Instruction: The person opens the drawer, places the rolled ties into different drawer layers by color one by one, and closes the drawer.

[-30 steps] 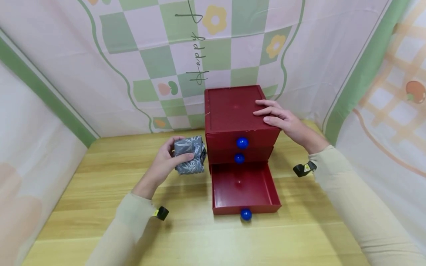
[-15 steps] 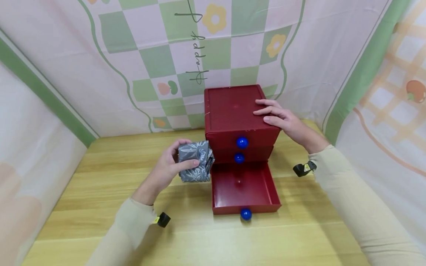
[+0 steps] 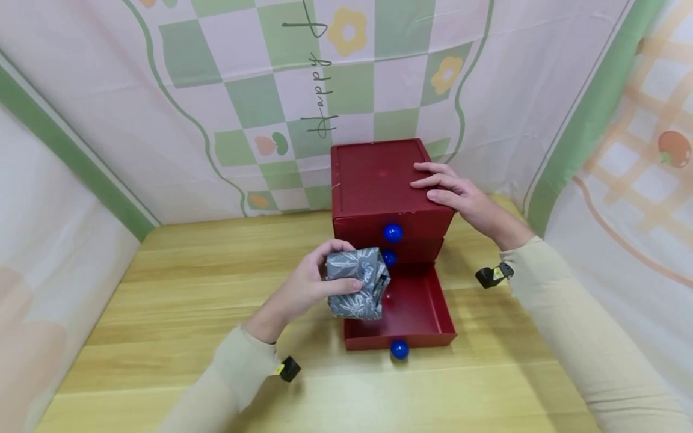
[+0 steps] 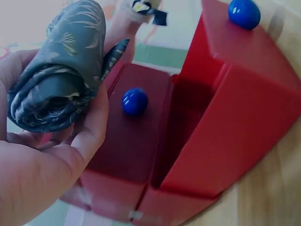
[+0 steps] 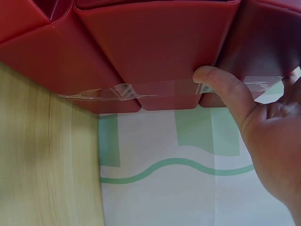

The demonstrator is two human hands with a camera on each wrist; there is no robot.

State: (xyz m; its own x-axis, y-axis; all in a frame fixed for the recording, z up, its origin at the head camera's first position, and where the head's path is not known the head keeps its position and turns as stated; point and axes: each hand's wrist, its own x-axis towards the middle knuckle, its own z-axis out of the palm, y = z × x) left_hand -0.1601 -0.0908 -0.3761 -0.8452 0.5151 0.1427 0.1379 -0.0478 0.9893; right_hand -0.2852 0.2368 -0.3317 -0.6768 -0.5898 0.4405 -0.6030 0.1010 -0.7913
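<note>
My left hand holds a folded grey cloth printed with pale leaves, its thumb across the top and the fingers round the far side. In the left wrist view the cloth looks rolled into a thick bundle. It hangs over the left part of the pulled-out bottom drawer of a red drawer cabinet, hiding some of that drawer. My right hand rests with extended fingers on the right of the cabinet's top. In the right wrist view its thumb touches the cabinet.
Blue ball knobs sit on the drawer fronts, among them the top knob and the bottom knob. Clear tape runs across the cabinet's side. The wooden table is backed by a patterned curtain.
My left hand has carried the cloth rightward and toward me, from beside the cabinet to over the bottom drawer. My right hand keeps its place on the cabinet top.
</note>
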